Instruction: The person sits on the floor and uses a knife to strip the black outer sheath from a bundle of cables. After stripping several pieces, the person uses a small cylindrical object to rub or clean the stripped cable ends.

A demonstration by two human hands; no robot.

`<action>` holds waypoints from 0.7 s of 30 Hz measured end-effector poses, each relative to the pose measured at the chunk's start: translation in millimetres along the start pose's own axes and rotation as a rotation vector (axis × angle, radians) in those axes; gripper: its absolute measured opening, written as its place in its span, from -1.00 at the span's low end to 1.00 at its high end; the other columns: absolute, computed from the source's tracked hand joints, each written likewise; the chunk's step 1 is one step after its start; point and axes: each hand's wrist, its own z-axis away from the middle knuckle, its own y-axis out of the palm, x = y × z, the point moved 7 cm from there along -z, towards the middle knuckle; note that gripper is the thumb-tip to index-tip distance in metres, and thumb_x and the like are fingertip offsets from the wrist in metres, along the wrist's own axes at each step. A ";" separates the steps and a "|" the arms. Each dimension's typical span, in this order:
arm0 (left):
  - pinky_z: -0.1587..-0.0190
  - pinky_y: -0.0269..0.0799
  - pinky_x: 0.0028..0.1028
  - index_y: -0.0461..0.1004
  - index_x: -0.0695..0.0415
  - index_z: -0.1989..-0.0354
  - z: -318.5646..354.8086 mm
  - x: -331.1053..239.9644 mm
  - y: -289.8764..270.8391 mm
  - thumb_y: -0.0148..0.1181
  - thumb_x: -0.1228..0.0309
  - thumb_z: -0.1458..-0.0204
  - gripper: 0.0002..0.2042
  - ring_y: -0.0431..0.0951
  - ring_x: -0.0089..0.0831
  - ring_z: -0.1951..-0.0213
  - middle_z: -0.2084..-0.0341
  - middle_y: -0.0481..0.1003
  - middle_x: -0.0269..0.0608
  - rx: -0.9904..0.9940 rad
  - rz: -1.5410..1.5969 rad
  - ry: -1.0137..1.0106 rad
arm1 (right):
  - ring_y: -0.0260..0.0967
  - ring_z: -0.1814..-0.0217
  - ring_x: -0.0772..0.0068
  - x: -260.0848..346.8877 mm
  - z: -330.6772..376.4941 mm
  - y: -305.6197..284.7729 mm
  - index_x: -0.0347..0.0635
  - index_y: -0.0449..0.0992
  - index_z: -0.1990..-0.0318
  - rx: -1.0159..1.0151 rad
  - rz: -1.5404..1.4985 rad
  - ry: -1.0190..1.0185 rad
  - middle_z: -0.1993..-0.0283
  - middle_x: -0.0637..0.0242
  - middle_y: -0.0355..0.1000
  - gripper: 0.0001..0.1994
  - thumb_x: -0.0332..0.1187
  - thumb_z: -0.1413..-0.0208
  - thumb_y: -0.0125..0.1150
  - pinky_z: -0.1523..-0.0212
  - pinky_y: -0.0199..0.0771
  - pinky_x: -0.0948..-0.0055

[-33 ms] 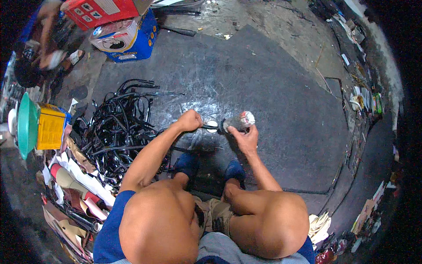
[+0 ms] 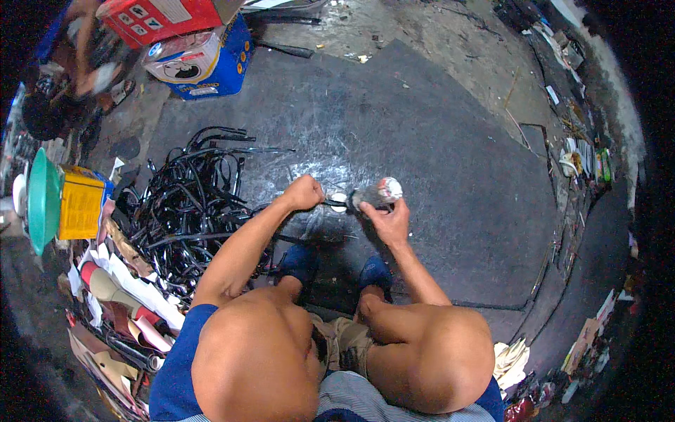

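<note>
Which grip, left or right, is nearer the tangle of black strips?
Left. The left grip is just to the right of the tangle of black strips; the right grip is farther right.

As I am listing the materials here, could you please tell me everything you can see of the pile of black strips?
The pile of black strips is a loose tangle of long, narrow, glossy lengths that look like plastic or rubber. Many loop and cross; a few ends stick out at its far edge. It lies on the dark floor, to the left of the person's left hand, which does not touch it.
</note>
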 end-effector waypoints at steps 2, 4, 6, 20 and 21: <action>0.26 0.53 -0.23 0.67 0.18 0.49 -1.0 2.9 1.6 0.22 0.42 0.12 -0.86 0.66 -0.18 0.41 0.50 0.63 0.05 -0.011 -0.037 -0.026 | 0.59 0.10 0.36 10.7 -0.8 24.1 -0.33 0.46 -0.07 0.092 -0.011 -0.025 0.01 0.11 0.57 -0.38 -0.19 0.11 0.58 0.24 0.67 0.34; 0.25 0.54 -0.21 0.66 0.19 0.52 -2.1 3.5 3.3 0.22 0.42 0.13 -0.87 0.66 -0.14 0.41 0.50 0.62 0.06 -0.028 -0.049 -0.036 | 0.60 0.13 0.19 12.9 0.9 39.7 -0.27 0.46 -0.04 0.151 0.222 -0.103 0.07 0.08 0.56 -0.41 -0.20 0.12 0.57 0.20 0.64 0.29; 0.24 0.54 -0.18 0.65 0.19 0.54 -5.2 6.8 -1.7 0.22 0.42 0.14 -0.87 0.65 -0.11 0.43 0.52 0.62 0.07 -0.066 -0.040 -0.036 | 0.54 0.12 0.03 21.4 -0.6 55.6 -0.21 0.42 -0.04 0.148 0.427 -0.267 0.13 0.07 0.51 -0.41 -0.19 0.12 0.56 0.15 0.59 0.22; 0.00 0.52 -0.36 0.45 0.12 -0.01 43.5 -68.7 -6.9 0.55 0.45 0.26 -0.43 0.63 -0.35 0.12 0.22 0.62 -0.18 -0.273 0.247 0.351 | 0.53 0.13 0.16 -30.6 -7.9 54.0 -0.21 0.36 -0.11 0.120 0.170 -0.092 0.08 0.15 0.51 -0.56 -0.55 -0.02 0.24 0.07 0.54 0.29; 0.00 0.52 -0.36 0.45 0.12 -0.01 42.0 -70.7 -3.9 0.55 0.45 0.25 -0.43 0.63 -0.36 0.12 0.22 0.62 -0.18 -0.248 0.262 0.334 | 0.53 0.14 0.20 -54.6 -15.2 54.9 -0.22 0.38 -0.08 0.143 0.127 0.005 0.10 0.16 0.53 -0.59 -0.56 -0.02 0.22 0.08 0.54 0.30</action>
